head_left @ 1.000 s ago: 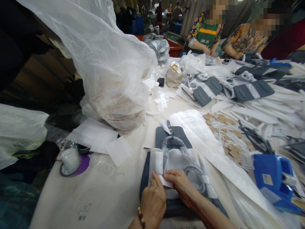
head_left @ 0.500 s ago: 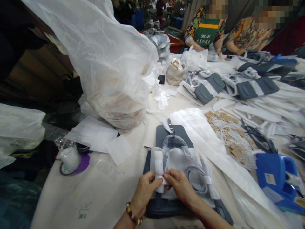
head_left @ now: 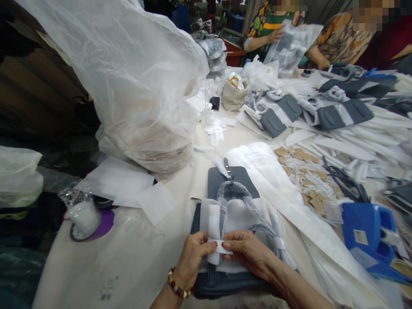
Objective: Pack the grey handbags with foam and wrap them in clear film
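A dark blue-grey backpack [head_left: 231,281] lies before me with its flap [head_left: 246,180] folded away from me. White foam [head_left: 213,219] wraps one of its straps on the left. Across this wrap runs a short white strip [head_left: 220,247]. My left hand [head_left: 195,253] is closed, pinching the strip at the left with thumb and fingers. From the other side my right hand [head_left: 246,249] pinches the strip too, its thumb close to the left one. A grey strap coil [head_left: 262,231] is partly hidden behind my right hand. Thin white wrapping covers the looped handle [head_left: 236,186].
A large translucent plastic bag [head_left: 154,107] stands at left, above white sheets [head_left: 117,182] and a tape roll [head_left: 83,221]. To the right are a white foam sheet [head_left: 260,171], brown tags [head_left: 299,167] and a blue tape dispenser [head_left: 360,234]. Co-workers stand across the table.
My right hand has shifted and turned slightly, with more of the strip showing between my thumbs. Across the table, a co-worker has raised a clear plastic bag. The view has shifted a little.
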`<state>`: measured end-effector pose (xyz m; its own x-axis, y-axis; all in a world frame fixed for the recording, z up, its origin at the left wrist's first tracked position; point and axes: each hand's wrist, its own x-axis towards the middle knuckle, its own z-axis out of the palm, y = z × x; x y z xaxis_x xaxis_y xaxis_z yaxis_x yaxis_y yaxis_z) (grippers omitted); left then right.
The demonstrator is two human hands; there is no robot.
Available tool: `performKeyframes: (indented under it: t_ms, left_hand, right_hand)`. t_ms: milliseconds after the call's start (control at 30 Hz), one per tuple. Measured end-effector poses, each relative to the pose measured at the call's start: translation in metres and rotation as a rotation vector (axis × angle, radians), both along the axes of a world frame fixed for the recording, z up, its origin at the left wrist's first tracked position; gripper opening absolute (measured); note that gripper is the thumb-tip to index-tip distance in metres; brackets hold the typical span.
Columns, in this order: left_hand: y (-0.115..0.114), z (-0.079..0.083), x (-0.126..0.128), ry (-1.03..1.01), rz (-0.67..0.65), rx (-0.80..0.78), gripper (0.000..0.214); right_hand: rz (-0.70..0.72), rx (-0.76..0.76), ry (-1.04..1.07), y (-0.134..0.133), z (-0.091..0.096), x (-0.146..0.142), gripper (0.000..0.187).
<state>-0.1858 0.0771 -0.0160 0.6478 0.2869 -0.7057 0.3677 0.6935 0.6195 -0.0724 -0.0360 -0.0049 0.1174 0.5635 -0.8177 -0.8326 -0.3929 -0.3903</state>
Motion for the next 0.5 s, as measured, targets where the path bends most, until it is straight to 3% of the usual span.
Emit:
performKeyframes:
  t_ms: [167, 500]
  left_hand:
    - [-0.0018, -0.0030, -0.0010, -0.016, 0.017, -0.031, 0.038]
    - [0.0001, -0.0108, -0.0008, -0.100, -0.023, -0.139, 0.043]
  right_hand:
    - [0.027, -0.010, -0.009, -0.0009, 0.0013, 0.0000, 0.036]
    - [0.098, -0.016, -0.252, 0.0027, -0.0057, -0.0053, 0.027]
